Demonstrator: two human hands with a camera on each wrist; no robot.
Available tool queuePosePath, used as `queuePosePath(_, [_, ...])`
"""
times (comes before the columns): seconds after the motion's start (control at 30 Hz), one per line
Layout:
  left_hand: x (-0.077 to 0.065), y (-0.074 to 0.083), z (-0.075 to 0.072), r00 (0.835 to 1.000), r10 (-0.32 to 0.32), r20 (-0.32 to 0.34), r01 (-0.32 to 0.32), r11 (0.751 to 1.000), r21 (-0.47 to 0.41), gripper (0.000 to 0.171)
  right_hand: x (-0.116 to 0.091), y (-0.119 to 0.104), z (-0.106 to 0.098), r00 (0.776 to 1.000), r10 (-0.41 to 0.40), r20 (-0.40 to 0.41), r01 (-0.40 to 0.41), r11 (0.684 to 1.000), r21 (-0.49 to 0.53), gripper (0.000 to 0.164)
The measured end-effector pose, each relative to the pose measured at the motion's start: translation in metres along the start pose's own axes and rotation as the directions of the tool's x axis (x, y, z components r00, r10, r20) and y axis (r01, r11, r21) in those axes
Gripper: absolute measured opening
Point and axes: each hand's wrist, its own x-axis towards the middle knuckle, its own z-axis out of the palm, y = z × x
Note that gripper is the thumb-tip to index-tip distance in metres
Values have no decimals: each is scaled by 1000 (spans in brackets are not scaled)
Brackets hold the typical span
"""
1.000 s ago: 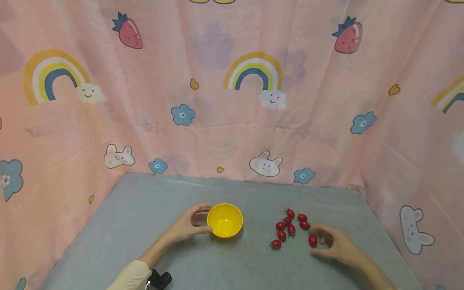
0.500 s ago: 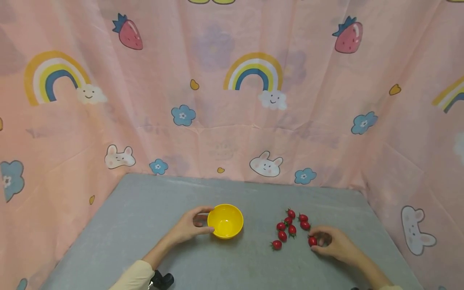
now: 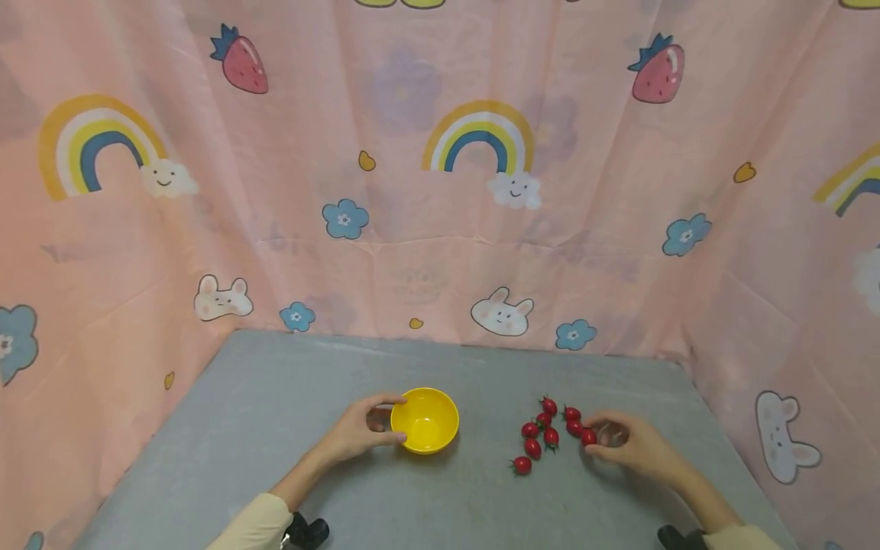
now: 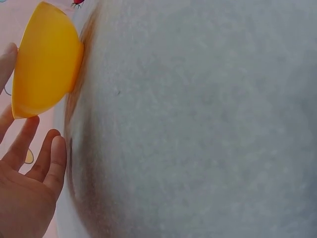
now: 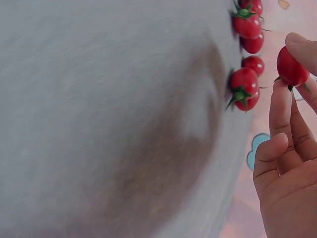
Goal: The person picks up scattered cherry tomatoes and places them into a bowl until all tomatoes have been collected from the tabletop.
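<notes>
A small yellow bowl (image 3: pixel 426 422) stands upright on the grey table. My left hand (image 3: pixel 352 432) holds it by its left side, with the thumb and fingertips at the rim; the left wrist view shows the bowl (image 4: pixel 48 62) side-on between them. My right hand (image 3: pixel 634 449) pinches a red cherry tomato (image 5: pixel 291 68) between thumb and fingers, and the right wrist view shows it off the table. Several other cherry tomatoes (image 3: pixel 532 448) with green stems lie in a loose group between the bowl and my right hand.
The grey table (image 3: pixel 309 382) is bounded at the back and sides by a pink patterned curtain (image 3: pixel 412 267). One cherry tomato (image 3: pixel 522 466) lies at the group's near left end. Black devices (image 3: pixel 305 531) sit at both wrists.
My right hand has closed its thumb and fingers on the cherry tomato and raised it slightly. My left fingers have moved onto the bowl's rim; the bowl stays in place.
</notes>
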Motion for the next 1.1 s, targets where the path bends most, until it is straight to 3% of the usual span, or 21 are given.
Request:
queuePosePath(0.2, [0,0,0,1000,-5,9,5,1000,12,59,13,-10,3,999,-8,-32,8,1000,-22,34])
queuePosePath(0.43, [0,1,-1,1000,-17,12,16,1000,12,60,34,-19,13,997,-75,-35,76,997,27,35])
queuePosePath(0.63, [0,0,-1,1000,-28,6,28,999,24,61,52,-33,24,997,-71,-30,73,995,65,37])
queuePosePath(0.87, [1,0,-2,1000,-25,6,25,999,48,60,76,-46,42,989,-145,-16,146,986,83,33])
queuePosePath(1.1, [1,1,-2,1000,-14,19,13,999,39,59,93,-66,58,992,-126,-7,126,990,59,33])
